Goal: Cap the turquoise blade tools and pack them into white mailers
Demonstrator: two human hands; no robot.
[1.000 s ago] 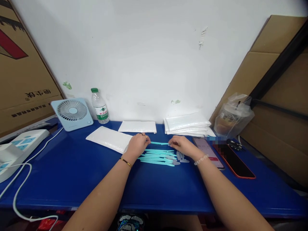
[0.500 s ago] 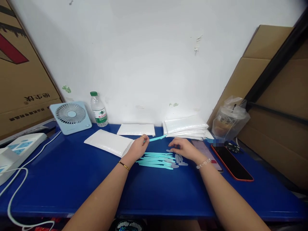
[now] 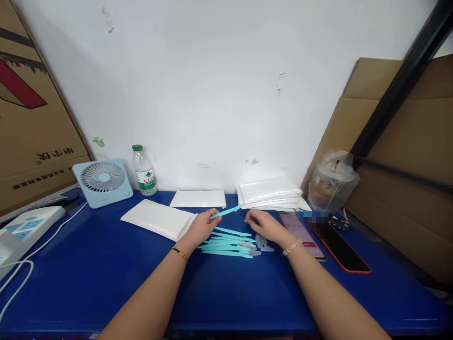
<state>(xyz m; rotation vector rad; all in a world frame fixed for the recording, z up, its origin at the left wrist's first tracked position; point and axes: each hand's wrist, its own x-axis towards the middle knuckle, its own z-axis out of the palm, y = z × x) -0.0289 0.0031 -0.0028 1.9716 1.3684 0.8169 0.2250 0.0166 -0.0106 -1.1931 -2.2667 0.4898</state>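
Note:
My left hand [image 3: 201, 225] pinches one end of a thin turquoise plastic stick [image 3: 228, 210], which slants up to the right above the table. Below it lies a pile of several more turquoise sticks [image 3: 226, 243] on the blue table [image 3: 88, 269]. My right hand [image 3: 261, 223] hovers just right of the pile with its fingers curled together; I cannot make out what they hold. A few small clear plastic caps [image 3: 262, 243] lie beside it.
White padded envelopes lie flat at left [image 3: 155, 219], at the back [image 3: 198, 199] and stacked at right [image 3: 271, 193]. Two phones [image 3: 320, 236] lie right of my hand. A bagged drink [image 3: 332, 182], a water bottle [image 3: 144, 171], a small fan [image 3: 103, 182] and a power strip [image 3: 24, 225] line the table's edges.
My left hand has lifted the stick, whose far end now tilts upward. My right hand let go of that end and dropped toward the caps. The camera has tilted up slightly.

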